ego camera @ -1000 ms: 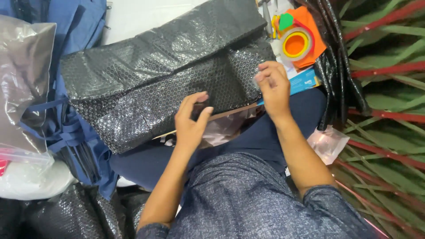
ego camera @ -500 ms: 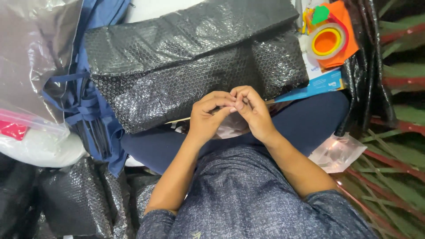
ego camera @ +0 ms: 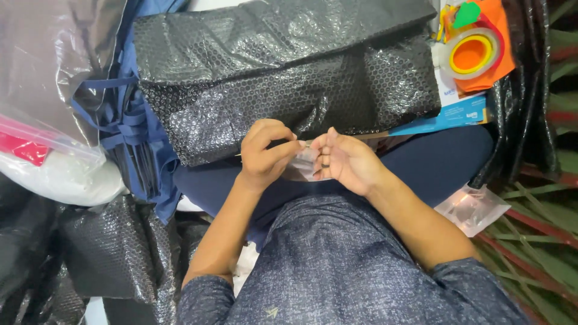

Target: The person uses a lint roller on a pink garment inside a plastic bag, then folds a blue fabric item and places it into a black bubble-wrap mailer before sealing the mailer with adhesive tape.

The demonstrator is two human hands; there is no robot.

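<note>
From the head view, the left hand (ego camera: 265, 153) and right hand (ego camera: 346, 161) met at frame centre, both pinched on a small clear plastic pouch (ego camera: 303, 165). It lay between their fingertips, equally near each, just below the black bubble-wrap bundle (ego camera: 289, 78); its long axis was hidden.

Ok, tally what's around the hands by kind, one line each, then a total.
Black bubble-wrap bundle on the lap: 1
Clear plastic pouch held by left hand and right hand: 1
Tape roll: 1
Clear pouch by the right thigh: 1
Blue strapped bag: 1
Total: 5
</note>
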